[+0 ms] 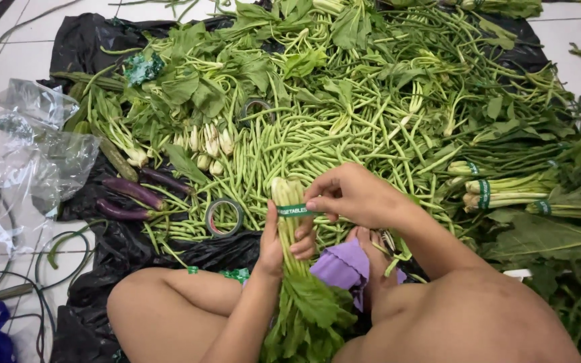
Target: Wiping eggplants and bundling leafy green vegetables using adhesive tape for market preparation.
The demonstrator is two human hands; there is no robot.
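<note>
The left hand (278, 245) is closed around a bunch of leafy greens (297, 282), grasping its pale stems at the middle. The bunch lies with its long axis from 12 to 6 o'clock: cut stem ends point up at 12, soft wide leaves hang down at 6. The right hand (354, 196) sits at about 1 o'clock from the left one, and its fingertips pinch a green tape strip (295, 210) that crosses the stems sideways. This hand is nearer to the tape. At 9 o'clock a tape roll (224, 218) lies on thin, smooth long beans (317, 134), beside shiny purple eggplants (132, 191) on black plastic sheet (89, 47).
</note>
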